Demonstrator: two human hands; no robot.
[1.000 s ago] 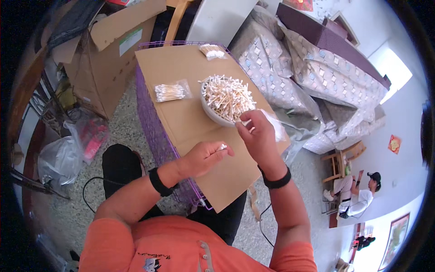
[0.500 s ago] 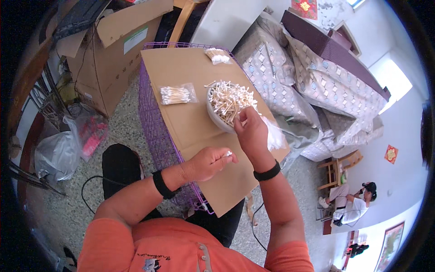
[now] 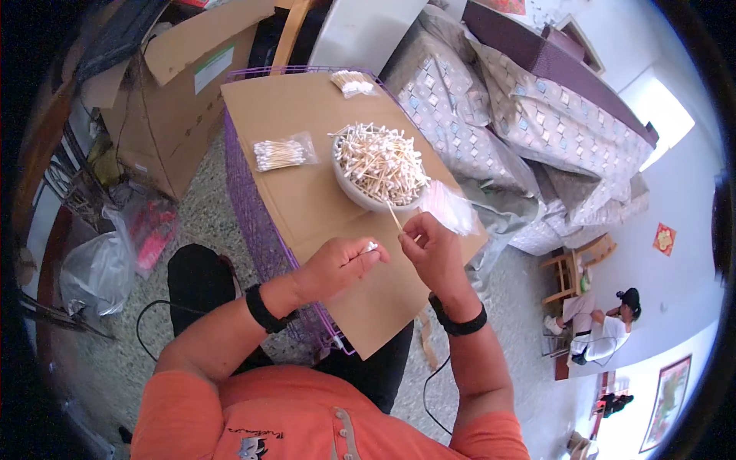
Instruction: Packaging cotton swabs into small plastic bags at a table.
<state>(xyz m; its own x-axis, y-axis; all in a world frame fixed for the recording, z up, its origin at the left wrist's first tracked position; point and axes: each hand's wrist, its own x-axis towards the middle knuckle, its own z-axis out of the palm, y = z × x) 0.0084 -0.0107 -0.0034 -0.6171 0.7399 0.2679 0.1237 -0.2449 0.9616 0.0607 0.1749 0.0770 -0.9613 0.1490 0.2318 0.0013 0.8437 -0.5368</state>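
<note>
A white bowl heaped with loose cotton swabs stands on a cardboard sheet. Just in front of the bowl, my right hand pinches one cotton swab by its stick, its tip pointing back toward the heap. My left hand is closed, to the left of the right one. White cotton tips poke out of its fist; how many swabs it holds is hidden. Left of the bowl lies a clear bag of cotton swabs, and another swab bag is at the far edge.
Empty clear plastic bags lie right of the bowl. The cardboard rests on a purple wire cage. A large carton stands at the left, covered furniture at the right. A seated person is far right.
My right hand has drawn back from the bowl's edge toward me, now with a swab showing in its fingers. The left fist stays closed, slightly higher in view.
</note>
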